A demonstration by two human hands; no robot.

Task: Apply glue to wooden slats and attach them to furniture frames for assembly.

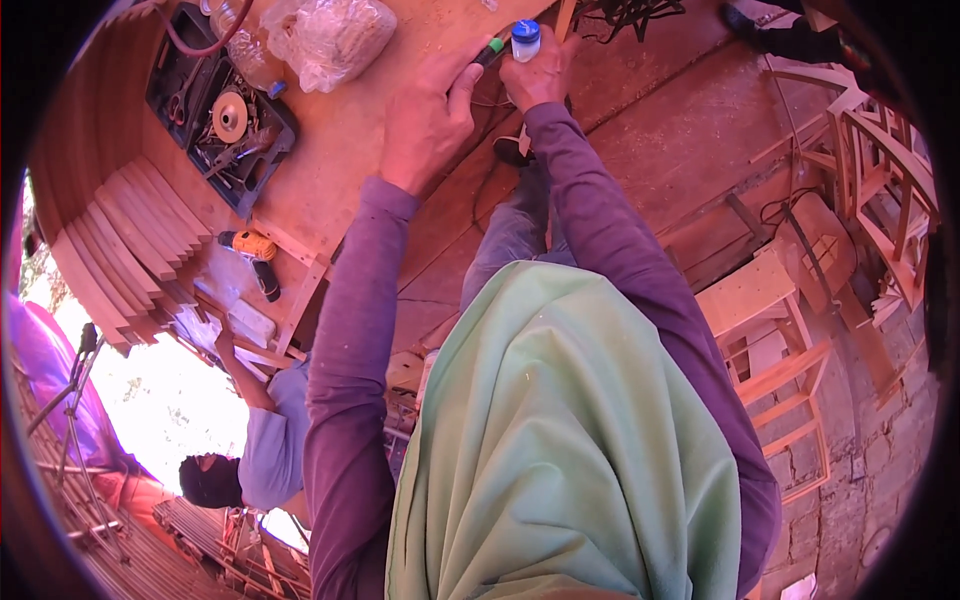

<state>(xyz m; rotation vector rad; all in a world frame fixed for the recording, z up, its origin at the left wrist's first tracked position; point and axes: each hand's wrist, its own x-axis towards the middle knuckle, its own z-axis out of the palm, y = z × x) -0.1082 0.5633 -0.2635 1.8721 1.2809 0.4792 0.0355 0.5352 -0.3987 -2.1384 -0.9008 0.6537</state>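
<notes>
My left hand (428, 122) is closed over the edge of the wooden workbench (330, 140). Its thumb and fingers grip a slim dark stick with a bright green band (490, 50), whose exact kind I cannot make out. Close beside it, my right hand (540, 80) holds a small translucent bottle with a blue cap (525, 40), cap facing up. The two hands are near each other, and the stick's green end points toward the bottle. The fingers behind the bottle are partly hidden.
On the bench lie an open black toolbox (255, 185) with a disc and tools, a plastic bag (330, 40) and an orange-black cordless drill (250, 245). Curved wooden pieces (120, 250) are stacked left. Another person (270, 430) works at lower left. Wooden chair frames (780, 390) stand right.
</notes>
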